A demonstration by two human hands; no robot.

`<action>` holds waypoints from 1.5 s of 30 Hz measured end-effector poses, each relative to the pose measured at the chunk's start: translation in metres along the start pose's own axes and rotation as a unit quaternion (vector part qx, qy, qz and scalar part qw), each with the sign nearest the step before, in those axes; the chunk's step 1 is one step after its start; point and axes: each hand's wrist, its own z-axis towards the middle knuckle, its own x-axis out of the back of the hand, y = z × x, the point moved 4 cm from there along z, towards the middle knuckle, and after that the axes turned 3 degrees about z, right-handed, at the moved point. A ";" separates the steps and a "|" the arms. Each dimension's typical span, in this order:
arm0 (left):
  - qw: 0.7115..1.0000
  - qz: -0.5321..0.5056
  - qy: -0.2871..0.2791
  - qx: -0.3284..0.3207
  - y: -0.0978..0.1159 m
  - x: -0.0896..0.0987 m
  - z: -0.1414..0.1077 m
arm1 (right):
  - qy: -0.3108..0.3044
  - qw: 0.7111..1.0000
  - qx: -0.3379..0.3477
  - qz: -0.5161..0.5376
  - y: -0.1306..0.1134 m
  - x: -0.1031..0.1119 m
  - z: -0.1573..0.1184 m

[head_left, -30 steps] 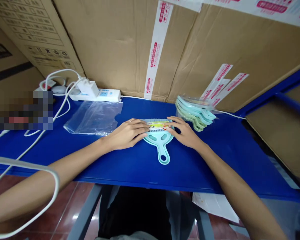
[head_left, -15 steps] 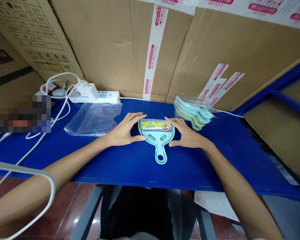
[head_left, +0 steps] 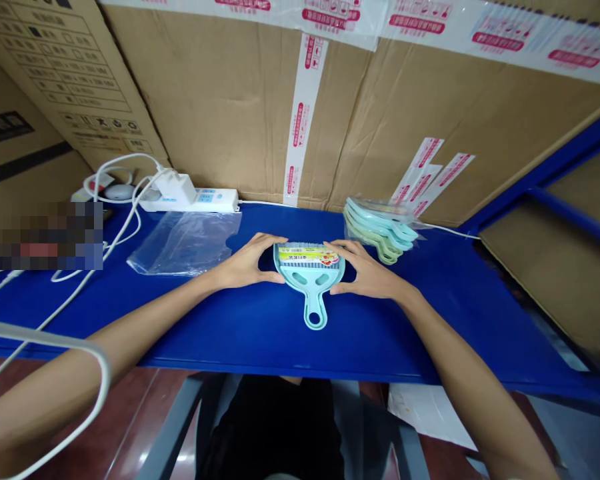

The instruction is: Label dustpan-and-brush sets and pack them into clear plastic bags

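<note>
A light-blue dustpan and brush set (head_left: 313,277) with a yellow-and-white label (head_left: 307,256) lies on the blue table, its handle toward me. My left hand (head_left: 255,261) is at its left edge, with thumb and fingers spread around the rim. On the right edge, my right hand (head_left: 363,270) rests its fingertips and thumb in the same way. Both hands grip the set between them. Behind my right hand sits a stack of bagged blue and green dustpan sets (head_left: 383,227).
A clear plastic bag (head_left: 183,243) lies flat at the left, in front of a white power strip (head_left: 205,199) with cables. Large cardboard (head_left: 220,100) stands along the back. A white cable (head_left: 97,353) loops over my left forearm. The blue table (head_left: 240,347) has its edge near me.
Both hands and the light-blue set have shifted slightly left in the view. My right hand has closed in on the set's right edge. The camera view has tilted a little.
</note>
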 end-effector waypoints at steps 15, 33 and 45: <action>0.984 -0.101 0.052 0.135 0.018 -0.006 -0.002 | 0.114 0.962 -0.156 -0.194 -0.036 -0.012 -0.003; 0.901 -0.403 0.037 0.154 0.032 -0.018 -0.009 | 0.232 0.945 -0.152 0.175 0.001 0.009 0.001; 0.893 -0.423 0.017 0.153 0.032 -0.009 -0.008 | 0.121 0.849 -0.117 0.500 -0.017 -0.002 0.001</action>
